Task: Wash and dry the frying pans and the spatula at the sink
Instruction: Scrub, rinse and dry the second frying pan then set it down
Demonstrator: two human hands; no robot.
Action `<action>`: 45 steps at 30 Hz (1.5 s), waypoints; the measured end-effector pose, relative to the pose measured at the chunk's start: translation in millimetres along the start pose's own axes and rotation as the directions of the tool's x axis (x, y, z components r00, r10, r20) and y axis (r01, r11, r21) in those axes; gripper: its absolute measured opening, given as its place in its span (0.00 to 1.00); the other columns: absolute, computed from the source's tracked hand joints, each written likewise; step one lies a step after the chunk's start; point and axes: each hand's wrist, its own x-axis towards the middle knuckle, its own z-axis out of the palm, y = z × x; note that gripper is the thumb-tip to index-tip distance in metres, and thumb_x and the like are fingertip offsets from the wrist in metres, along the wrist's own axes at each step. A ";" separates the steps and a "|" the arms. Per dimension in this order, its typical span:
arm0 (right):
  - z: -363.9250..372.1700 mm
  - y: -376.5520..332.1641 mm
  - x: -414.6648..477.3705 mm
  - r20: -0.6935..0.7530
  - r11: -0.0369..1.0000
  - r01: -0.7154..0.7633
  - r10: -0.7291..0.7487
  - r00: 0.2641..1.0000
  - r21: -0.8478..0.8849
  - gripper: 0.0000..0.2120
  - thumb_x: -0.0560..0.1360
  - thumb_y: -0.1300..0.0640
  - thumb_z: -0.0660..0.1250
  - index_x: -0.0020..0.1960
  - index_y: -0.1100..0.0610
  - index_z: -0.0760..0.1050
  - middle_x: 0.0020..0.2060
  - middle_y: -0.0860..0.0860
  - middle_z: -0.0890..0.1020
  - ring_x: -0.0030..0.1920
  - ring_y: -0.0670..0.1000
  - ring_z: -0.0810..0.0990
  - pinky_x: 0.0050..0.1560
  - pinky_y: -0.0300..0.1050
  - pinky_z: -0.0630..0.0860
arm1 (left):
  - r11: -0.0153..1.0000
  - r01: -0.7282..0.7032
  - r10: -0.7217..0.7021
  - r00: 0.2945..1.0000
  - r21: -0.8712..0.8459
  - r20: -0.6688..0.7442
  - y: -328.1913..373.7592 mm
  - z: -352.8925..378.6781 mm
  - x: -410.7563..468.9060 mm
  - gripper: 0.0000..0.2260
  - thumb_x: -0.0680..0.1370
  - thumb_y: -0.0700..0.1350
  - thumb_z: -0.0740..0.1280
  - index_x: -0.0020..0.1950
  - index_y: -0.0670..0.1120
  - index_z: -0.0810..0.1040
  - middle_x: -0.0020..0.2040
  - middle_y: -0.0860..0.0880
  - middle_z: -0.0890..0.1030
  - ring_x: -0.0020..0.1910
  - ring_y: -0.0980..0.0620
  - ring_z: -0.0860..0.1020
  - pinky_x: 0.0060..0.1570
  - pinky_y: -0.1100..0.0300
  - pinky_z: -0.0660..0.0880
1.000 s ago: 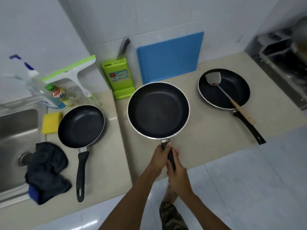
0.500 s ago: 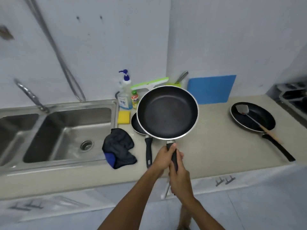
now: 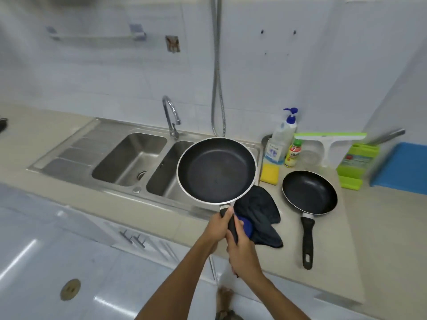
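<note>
A: Frying pan (image 3: 216,170) — where, and held how?
B: Both hands clenched on its black handle, left hand (image 3: 218,227) above right hand (image 3: 242,252). Pan's up ahead of them, over the sink's (image 3: 92,144) right basin, nothing in it.
A: Other containers?
B: Left basin bare. Smaller pan (image 3: 309,192) empty, on the counter right of the hands. Dark cloth (image 3: 258,213) just right of the grip.

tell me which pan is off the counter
The bigger pan, held by its handle in both hands over the sink. The smaller pan sits on the counter.
</note>
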 end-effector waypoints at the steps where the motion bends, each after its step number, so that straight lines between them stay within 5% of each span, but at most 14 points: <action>1: 11.5 -1.6 13.0 0.013 1.000 0.006 -0.006 1.000 0.007 0.27 0.85 0.48 0.56 0.81 0.41 0.51 0.51 0.59 0.80 0.33 0.38 0.73 0.33 0.30 0.70 | 1.000 0.013 -0.013 1.000 0.012 -0.024 -2.6 -14.3 12.3 0.23 0.83 0.59 0.62 0.54 0.40 0.84 0.49 0.43 0.88 0.52 0.45 0.86 0.61 0.44 0.80; 7: 63.7 -15.4 90.3 0.093 0.998 -0.005 0.000 0.996 0.062 0.27 0.85 0.50 0.55 0.74 0.24 0.48 0.42 0.44 0.75 0.29 0.38 0.73 0.26 0.32 0.70 | 0.996 0.092 -0.090 0.993 0.021 -0.070 0.7 -74.5 88.3 0.22 0.85 0.56 0.60 0.56 0.39 0.83 0.51 0.40 0.87 0.54 0.42 0.85 0.56 0.47 0.82; 11: 85.6 -19.7 137.3 0.122 0.993 -0.109 0.103 0.987 0.042 0.27 0.85 0.46 0.55 0.77 0.27 0.47 0.55 0.58 0.78 0.30 0.46 0.73 0.19 0.40 0.70 | 0.986 0.160 -0.156 0.985 0.045 -0.076 3.8 -102.5 133.7 0.23 0.83 0.59 0.61 0.57 0.40 0.83 0.52 0.42 0.87 0.52 0.45 0.86 0.53 0.48 0.83; 15: 104.9 -20.7 165.8 0.119 0.992 -0.124 0.126 0.985 -0.026 0.27 0.85 0.46 0.55 0.77 0.28 0.48 0.67 0.62 0.76 0.30 0.43 0.72 0.20 0.36 0.69 | 0.966 0.256 -0.255 0.965 0.018 -0.068 8.2 -121.9 158.6 0.24 0.84 0.58 0.61 0.59 0.38 0.82 0.53 0.39 0.86 0.53 0.42 0.86 0.51 0.47 0.84; 19: 123.7 -19.5 183.1 0.100 0.987 -0.128 0.138 0.985 -0.094 0.27 0.84 0.45 0.55 0.76 0.28 0.47 0.62 0.63 0.79 0.31 0.44 0.72 0.34 0.43 0.74 | 0.955 0.297 -0.297 0.953 0.001 -0.054 9.2 -141.1 177.1 0.27 0.78 0.61 0.65 0.56 0.37 0.82 0.53 0.38 0.86 0.55 0.39 0.85 0.59 0.42 0.81; 24: 145.0 -23.9 202.5 0.049 0.982 -0.171 0.176 0.983 -0.084 0.27 0.85 0.47 0.56 0.77 0.29 0.49 0.44 0.56 0.83 0.31 0.47 0.79 0.34 0.44 0.77 | 0.948 0.314 -0.315 0.949 0.048 0.017 16.4 -162.4 201.9 0.22 0.84 0.56 0.63 0.58 0.38 0.82 0.53 0.39 0.86 0.53 0.42 0.85 0.53 0.48 0.83; 28: 168.0 -32.5 217.0 -0.002 0.973 -0.222 0.223 0.975 -0.053 0.26 0.84 0.45 0.55 0.77 0.28 0.49 0.48 0.53 0.84 0.38 0.48 0.83 0.44 0.50 0.83 | 0.945 0.304 -0.314 0.947 0.121 0.066 22.4 -181.9 220.6 0.19 0.85 0.54 0.62 0.55 0.39 0.81 0.47 0.42 0.85 0.44 0.48 0.83 0.47 0.54 0.81; 31: 183.6 -39.5 222.2 -0.051 0.968 -0.247 0.245 0.968 -0.034 0.25 0.84 0.45 0.55 0.76 0.28 0.51 0.45 0.53 0.84 0.35 0.48 0.81 0.39 0.47 0.81 | 0.939 0.328 -0.338 0.936 0.105 0.101 20.9 -195.9 232.9 0.18 0.84 0.54 0.64 0.59 0.39 0.80 0.51 0.40 0.84 0.48 0.45 0.83 0.53 0.47 0.82; 35: 202.5 -43.8 221.1 -0.087 0.965 -0.263 0.261 0.961 -0.010 0.25 0.84 0.45 0.55 0.76 0.28 0.51 0.44 0.50 0.84 0.36 0.48 0.83 0.40 0.45 0.82 | 0.925 0.362 -0.377 0.910 0.115 0.171 23.3 -213.1 236.8 0.16 0.85 0.52 0.63 0.61 0.39 0.78 0.55 0.39 0.84 0.50 0.44 0.83 0.41 0.55 0.82; 39: 212.6 -42.1 220.7 -0.103 0.959 -0.282 0.280 0.954 -0.004 0.24 0.85 0.44 0.55 0.77 0.29 0.51 0.44 0.47 0.83 0.37 0.46 0.83 0.40 0.43 0.82 | 0.922 0.375 -0.388 0.888 0.097 0.246 24.9 -220.6 237.6 0.15 0.85 0.51 0.63 0.60 0.40 0.78 0.60 0.37 0.83 0.59 0.40 0.83 0.47 0.53 0.82; 45: 212.9 -42.9 217.3 -0.120 0.957 -0.289 0.290 0.949 0.024 0.24 0.85 0.44 0.55 0.79 0.35 0.54 0.41 0.48 0.83 0.35 0.45 0.82 0.36 0.35 0.77 | 0.916 0.358 -0.399 0.862 0.181 0.313 35.4 -225.4 233.1 0.18 0.86 0.51 0.62 0.62 0.37 0.78 0.60 0.36 0.83 0.58 0.39 0.84 0.51 0.50 0.84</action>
